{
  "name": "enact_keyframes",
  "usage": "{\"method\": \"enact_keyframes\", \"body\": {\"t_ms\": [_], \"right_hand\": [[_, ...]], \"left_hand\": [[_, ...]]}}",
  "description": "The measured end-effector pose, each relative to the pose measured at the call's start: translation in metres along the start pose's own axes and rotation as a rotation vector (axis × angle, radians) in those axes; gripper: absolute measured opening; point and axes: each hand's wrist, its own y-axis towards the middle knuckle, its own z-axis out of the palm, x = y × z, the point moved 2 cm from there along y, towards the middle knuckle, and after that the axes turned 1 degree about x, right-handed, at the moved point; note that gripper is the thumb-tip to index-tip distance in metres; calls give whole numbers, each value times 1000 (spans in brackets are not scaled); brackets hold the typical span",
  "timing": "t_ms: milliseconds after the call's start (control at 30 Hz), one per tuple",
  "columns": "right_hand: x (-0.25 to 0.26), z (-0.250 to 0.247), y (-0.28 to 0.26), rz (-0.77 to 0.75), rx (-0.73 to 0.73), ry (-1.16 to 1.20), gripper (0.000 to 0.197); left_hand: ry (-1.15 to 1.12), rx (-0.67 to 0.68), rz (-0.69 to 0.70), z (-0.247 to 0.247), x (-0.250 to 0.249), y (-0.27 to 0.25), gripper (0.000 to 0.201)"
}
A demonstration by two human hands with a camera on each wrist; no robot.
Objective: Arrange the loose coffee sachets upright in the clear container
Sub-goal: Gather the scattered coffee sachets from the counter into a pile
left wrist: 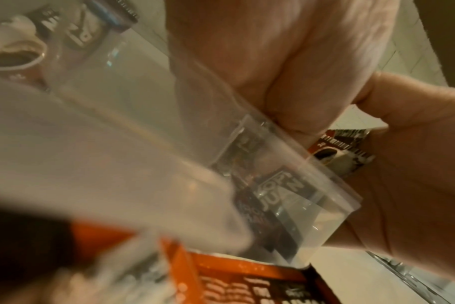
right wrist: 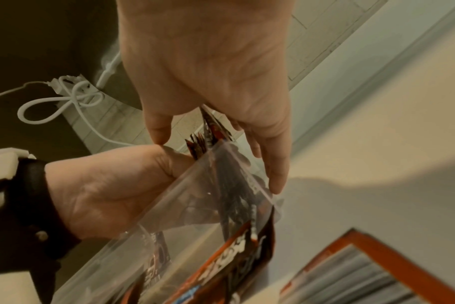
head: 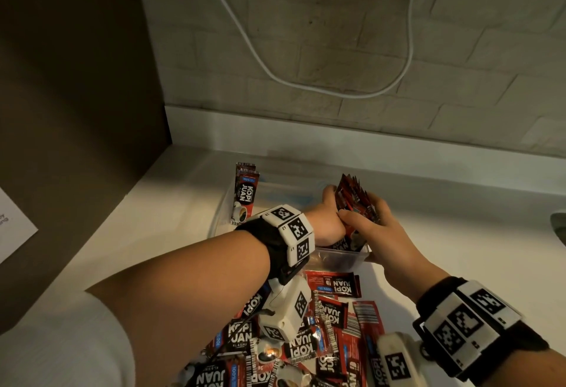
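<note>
While both hands (head: 352, 221) grip it, the sachet bundle (head: 355, 199) stands in the container (head: 340, 256).

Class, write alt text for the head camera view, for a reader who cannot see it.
Both hands, left hand and right hand, hold a bunch of red coffee sachets upright in a clear plastic container on a white counter. More loose red-and-black sachets lie piled nearer the camera.

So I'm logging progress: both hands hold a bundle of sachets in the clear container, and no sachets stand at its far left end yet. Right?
One thing is off. The head view shows a few upright sachets already at the far left end of the clear container. The rest holds: the left hand and right hand hold the bundle.
</note>
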Motion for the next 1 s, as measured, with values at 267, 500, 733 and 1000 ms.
{"method": "enact_keyframes", "body": {"t_ms": [267, 500, 733, 1000], "right_hand": [[4, 0, -3, 21, 3, -17, 55], [9, -3, -7, 36, -15, -43, 66], [16, -5, -13, 55, -28, -84, 71], [15, -9, -13, 105, -42, -127, 66]], "left_hand": [[-46, 52, 5, -6, -6, -10, 92], [-1, 58, -63, -8, -7, -14, 102], [13, 54, -59, -7, -8, -15, 99], [363, 80, -193, -30, 4, -22, 61]]}}
